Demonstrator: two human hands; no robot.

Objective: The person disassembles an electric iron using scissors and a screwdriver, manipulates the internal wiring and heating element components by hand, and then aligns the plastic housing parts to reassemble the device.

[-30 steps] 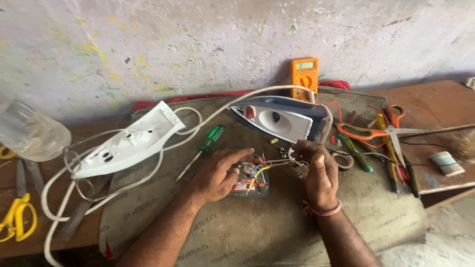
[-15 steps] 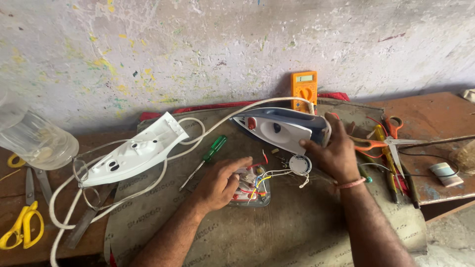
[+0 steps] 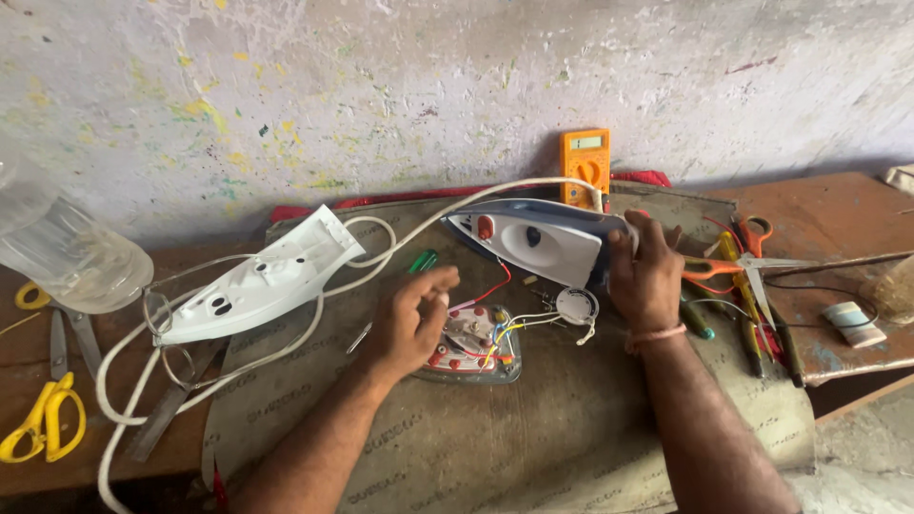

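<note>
On the grey mat, near its middle: iron soleplate with red and yellow wires, lying flat. Left hand resting on its left edge, fingers half curled and loosely open, gripping nothing that can be seen. Just behind the soleplate, blue and white iron body, tilted on its side. Right hand now closed around the rear end of this body, thumb on the near side; half a second ago reaching toward it, one second ago down at the small wires beside the left hand. Round white dial part now uncovered, lying between soleplate and right hand, joined by thin wires.

Further out: green screwdriver just behind the left hand, partly hidden by it. White iron cover to the left, with the white cord looping around it and over the mat edge. Orange multimeter standing against the wall behind the iron body. Right of the right hand, crowded row of tools with orange-handled scissors, very near the wrist. Open mat toward the near edge, between both forearms. Yellow scissors at far left, well apart.
</note>
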